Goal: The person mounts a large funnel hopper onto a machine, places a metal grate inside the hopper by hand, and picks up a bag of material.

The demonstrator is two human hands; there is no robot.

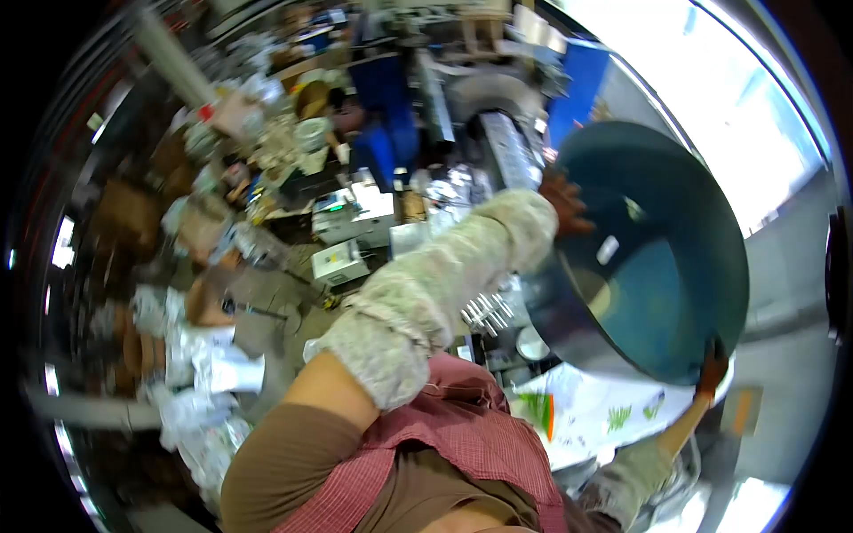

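Observation:
A large dark teal tub (657, 266) with a round open mouth is tilted at the right, its inside facing the camera. My left hand (565, 206) holds its left rim, with blurred fingers reaching over the edge to the inside. At the lower right rim, my right hand (712, 366) grips the tub, fingers curled over the edge. Small pale patches show on the tub's inner wall. Under the tub lies a white printed sheet or bag (613, 409) with green and orange marks.
Grey-white boxes (355, 213) stand at the centre. A cluster of metal rods (487, 314) lies left of the tub. Plastic bags (200, 355) and cartons (133, 213) crowd the left. Blue panels (386, 115) stand farther back, and a bright opening is at the upper right.

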